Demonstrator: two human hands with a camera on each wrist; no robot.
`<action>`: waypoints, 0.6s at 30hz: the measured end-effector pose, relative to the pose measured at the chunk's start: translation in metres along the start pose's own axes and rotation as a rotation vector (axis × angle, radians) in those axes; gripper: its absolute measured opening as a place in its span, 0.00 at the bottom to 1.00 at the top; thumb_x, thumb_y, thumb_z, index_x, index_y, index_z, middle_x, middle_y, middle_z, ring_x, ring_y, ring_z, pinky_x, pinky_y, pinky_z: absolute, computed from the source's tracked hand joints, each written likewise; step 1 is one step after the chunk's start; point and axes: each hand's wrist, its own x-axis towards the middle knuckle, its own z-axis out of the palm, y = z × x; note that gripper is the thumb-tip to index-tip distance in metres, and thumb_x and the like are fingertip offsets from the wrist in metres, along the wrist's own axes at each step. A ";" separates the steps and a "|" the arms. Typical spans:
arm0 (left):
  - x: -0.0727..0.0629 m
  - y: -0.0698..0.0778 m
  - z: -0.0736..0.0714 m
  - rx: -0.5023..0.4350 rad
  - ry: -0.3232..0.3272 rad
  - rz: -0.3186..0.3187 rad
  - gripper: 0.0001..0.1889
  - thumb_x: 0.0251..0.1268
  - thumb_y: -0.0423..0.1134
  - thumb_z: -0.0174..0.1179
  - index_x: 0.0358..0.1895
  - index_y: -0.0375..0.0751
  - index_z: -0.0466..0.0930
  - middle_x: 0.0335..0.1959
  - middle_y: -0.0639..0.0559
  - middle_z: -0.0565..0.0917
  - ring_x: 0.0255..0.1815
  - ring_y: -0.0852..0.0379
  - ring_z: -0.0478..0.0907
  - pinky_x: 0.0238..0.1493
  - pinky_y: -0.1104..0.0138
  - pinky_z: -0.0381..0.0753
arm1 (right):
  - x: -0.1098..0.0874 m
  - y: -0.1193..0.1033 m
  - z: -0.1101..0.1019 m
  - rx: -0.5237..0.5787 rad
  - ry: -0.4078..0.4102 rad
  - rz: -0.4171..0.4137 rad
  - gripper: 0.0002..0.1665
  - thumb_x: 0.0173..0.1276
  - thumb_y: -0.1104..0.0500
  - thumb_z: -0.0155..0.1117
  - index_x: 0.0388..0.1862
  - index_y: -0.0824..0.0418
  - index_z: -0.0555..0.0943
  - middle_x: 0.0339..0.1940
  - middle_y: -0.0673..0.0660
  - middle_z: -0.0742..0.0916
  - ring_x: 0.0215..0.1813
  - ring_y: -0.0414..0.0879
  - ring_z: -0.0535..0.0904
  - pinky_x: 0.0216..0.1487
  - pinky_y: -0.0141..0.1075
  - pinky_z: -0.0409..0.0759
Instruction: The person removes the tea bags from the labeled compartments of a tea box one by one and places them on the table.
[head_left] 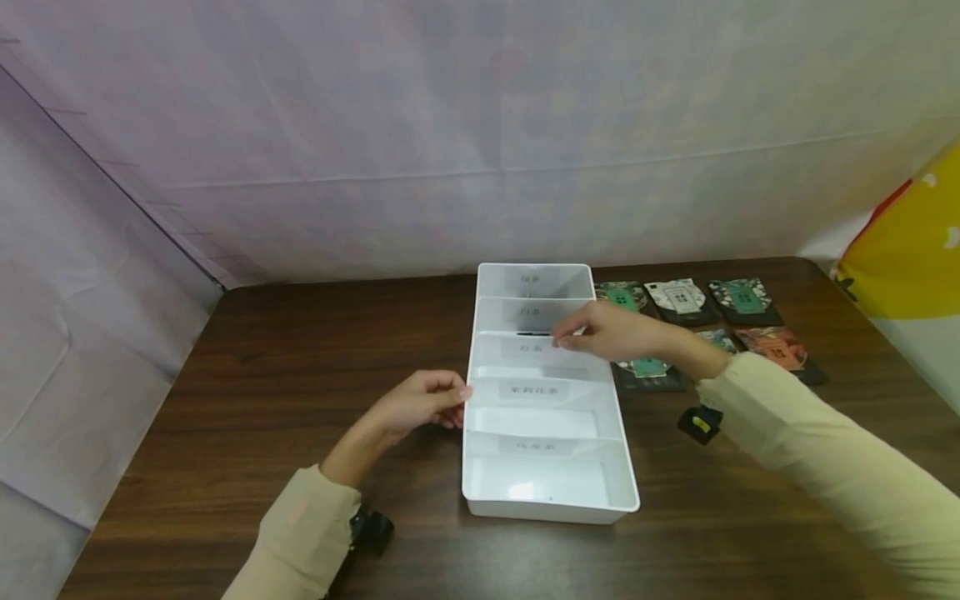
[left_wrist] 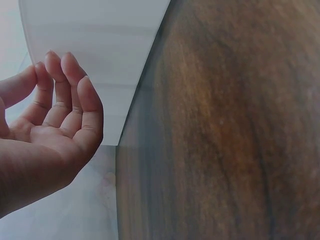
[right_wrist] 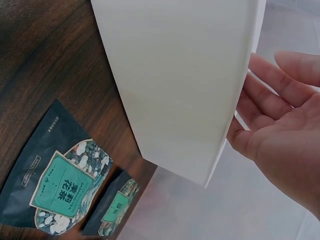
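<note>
A white divided box (head_left: 551, 483) stands lengthwise on the table, with labels on its compartment walls. At its left rim, my left hand (head_left: 427, 400) pinches the edge between thumb and index finger; the other fingers curl beside the outer wall (left_wrist: 100, 45). My right hand (head_left: 611, 329) reaches over the right rim, above the middle compartments. A thin dark strip (head_left: 534, 334) shows at a divider by the right fingertips. In the right wrist view the thumb (right_wrist: 300, 67) stands apart from the other fingers, whose tips are partly hidden behind the rim.
Several dark tea pouches with coloured labels lie right of the box, among them a green-labelled jasmine tea pouch (right_wrist: 62, 185) and an orange-labelled one (head_left: 780, 350). A pale cloth (head_left: 360, 217) hangs behind the brown wooden table (head_left: 337, 333). Something yellow (head_left: 900, 258) hangs at far right.
</note>
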 end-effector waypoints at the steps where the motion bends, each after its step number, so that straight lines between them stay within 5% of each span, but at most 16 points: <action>1: 0.000 0.000 0.000 0.001 -0.001 0.001 0.14 0.68 0.32 0.48 0.35 0.17 0.65 0.20 0.51 0.75 0.25 0.58 0.74 0.31 0.67 0.73 | 0.000 0.001 0.000 0.006 0.002 0.006 0.12 0.66 0.66 0.55 0.44 0.70 0.81 0.45 0.63 0.83 0.46 0.53 0.79 0.45 0.44 0.76; 8: 0.000 -0.001 0.000 0.003 0.003 0.002 0.14 0.68 0.32 0.48 0.35 0.17 0.65 0.20 0.51 0.76 0.24 0.58 0.74 0.32 0.66 0.74 | -0.002 0.001 -0.001 0.017 0.022 0.011 0.12 0.66 0.65 0.55 0.44 0.70 0.81 0.47 0.65 0.82 0.49 0.56 0.77 0.48 0.47 0.75; 18: 0.000 0.000 0.000 0.000 0.006 -0.007 0.14 0.68 0.32 0.48 0.35 0.18 0.65 0.20 0.51 0.75 0.24 0.58 0.75 0.32 0.66 0.74 | -0.003 0.003 -0.002 -0.001 0.013 0.030 0.10 0.64 0.67 0.56 0.40 0.70 0.82 0.39 0.60 0.85 0.31 0.43 0.74 0.33 0.37 0.72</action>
